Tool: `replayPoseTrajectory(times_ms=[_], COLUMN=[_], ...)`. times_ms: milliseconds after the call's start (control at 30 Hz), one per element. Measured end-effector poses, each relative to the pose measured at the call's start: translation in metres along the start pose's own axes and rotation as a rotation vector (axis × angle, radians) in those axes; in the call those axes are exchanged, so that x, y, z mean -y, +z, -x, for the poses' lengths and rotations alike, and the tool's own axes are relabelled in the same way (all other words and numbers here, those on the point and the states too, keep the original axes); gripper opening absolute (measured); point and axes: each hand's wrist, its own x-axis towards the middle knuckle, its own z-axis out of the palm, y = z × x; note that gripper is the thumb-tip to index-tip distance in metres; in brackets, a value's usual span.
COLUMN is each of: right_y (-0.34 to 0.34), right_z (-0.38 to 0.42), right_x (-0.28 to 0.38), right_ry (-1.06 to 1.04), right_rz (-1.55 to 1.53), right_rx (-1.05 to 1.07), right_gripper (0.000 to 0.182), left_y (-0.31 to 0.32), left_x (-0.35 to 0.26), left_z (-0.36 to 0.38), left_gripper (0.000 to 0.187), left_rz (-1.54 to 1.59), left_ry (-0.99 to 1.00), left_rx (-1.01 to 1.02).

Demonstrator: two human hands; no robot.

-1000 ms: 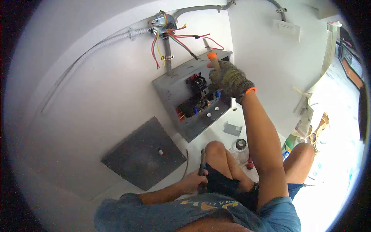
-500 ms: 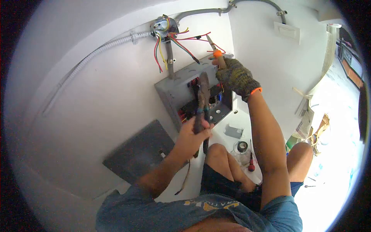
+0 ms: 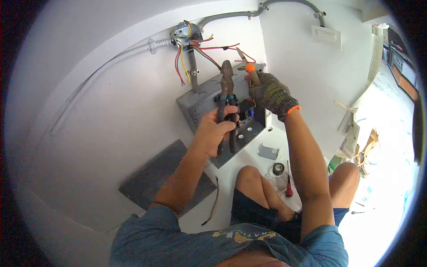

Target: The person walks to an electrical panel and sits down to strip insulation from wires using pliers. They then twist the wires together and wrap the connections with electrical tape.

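Observation:
Bare, my left hand (image 3: 214, 131) is wrapped round the handles of dark pliers (image 3: 227, 78), whose head points up in front of the grey metal box (image 3: 189, 109). My right hand (image 3: 272, 94), in a dark knitted glove with an orange cuff, holds a knife (image 3: 250, 67) with an orange collar, blade up, at the box's upper right corner. Red wires (image 3: 229, 47) run from the round junction box (image 3: 186, 33) to near the blade. Green, red and yellow wires (image 3: 179, 64) hang below it. My left hand and the pliers partly hide the box's inside.
A dark flat panel (image 3: 164, 173) leans at the lower left. Near my legs lie a roll of tape (image 3: 278, 168), a red-handled screwdriver (image 3: 289, 189) and a small grey plate (image 3: 268, 151). Grey conduit (image 3: 227, 16) follows the wall, and a white switch plate (image 3: 327, 36) is at the upper right.
My left hand has moved up and slightly left, bringing the pliers' head higher, near the box's top edge. My right hand with the knife has barely moved.

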Motion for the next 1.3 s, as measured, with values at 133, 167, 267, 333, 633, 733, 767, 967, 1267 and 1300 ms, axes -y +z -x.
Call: replayPoseTrajectory(times_ms=[133,167,267,333,633,733,767,967,1267,1300], right_y=[0.005,0.002,-0.01,-0.013,-0.005,-0.004,-0.003,-0.002,-0.005,-0.004], right_z=[-0.006,-0.006,-0.009,-0.011,-0.005,-0.003,-0.003,-0.001,-0.001,-0.001], right_x=[-0.004,-0.001,0.012,0.014,0.008,0.013,0.013,0.014,0.02,0.021], right_ry=[-0.06,-0.037,0.0,0.014,-0.131,-0.126,-0.142,-0.172,-0.114,-0.107], right_rz=[0.029,-0.021,-0.062,-0.054,0.078,0.119,0.141,0.231,0.318,0.307], right_rx=[-0.056,-0.042,-0.007,0.01,-0.108,-0.15,-0.171,-0.181,-0.057,-0.068], right_gripper=[0.038,0.037,0.037,0.036,0.027,0.027,0.028,0.035,0.061,0.061], left_y=[0.004,0.005,0.007,0.007,0.006,0.007,0.008,0.013,0.011,0.012], left_x=[-0.003,-0.003,-0.005,-0.003,-0.014,-0.014,-0.014,-0.018,-0.013,-0.014], left_z=[0.001,0.0,-0.002,-0.006,-0.013,-0.013,-0.012,-0.011,-0.012,-0.011], left_gripper=[0.048,0.048,0.048,0.049,0.054,0.056,0.057,0.059,0.063,0.063], left_rz=[-0.041,-0.043,0.005,0.013,-0.075,-0.037,-0.025,0.033,0.062,0.057], left_ry=[-0.006,-0.006,0.002,0.029,0.066,0.076,0.081,0.085,0.109,0.112], left_rx=[0.022,0.01,-0.001,0.005,0.057,0.061,0.054,0.008,0.059,0.066])
